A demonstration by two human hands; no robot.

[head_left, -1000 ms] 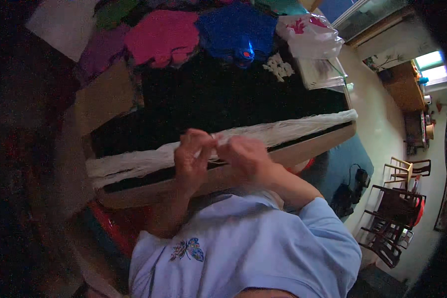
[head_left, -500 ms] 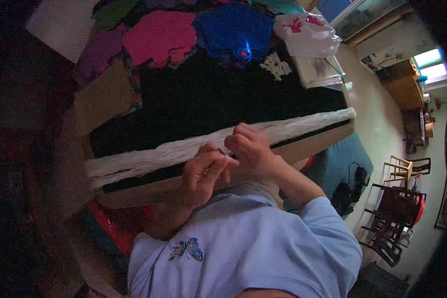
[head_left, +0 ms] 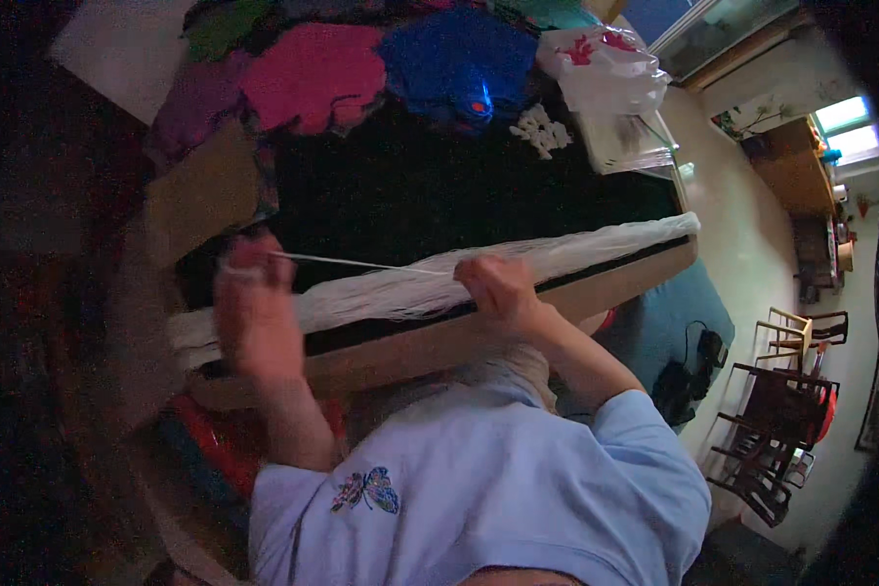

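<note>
A white string (head_left: 347, 261) stretches between my two hands in a nearly straight line. My left hand (head_left: 257, 308) is at the left, blurred by motion, with its fingers closed on the string and a bit of it wound across them. Closed too, my right hand (head_left: 498, 285) grips the other end near the middle of the table's front edge. Beneath both hands runs a long bundle of loose white strands (head_left: 606, 246), laid side to side along the front of the black tabletop (head_left: 410, 186). My fingers hide the exact ends of the string.
Piles of pink (head_left: 317, 73), blue (head_left: 459, 59) and purple cut pieces (head_left: 197, 105) lie along the back. Small white pieces (head_left: 542, 132) sit beside a white plastic bag (head_left: 606, 73). A brown cardboard piece (head_left: 210, 190) lies left; chairs (head_left: 776, 410) stand at right.
My hands were together at the middle; the left has swung out to the left and away from me, drawing the string taut. My right hand has barely shifted.
</note>
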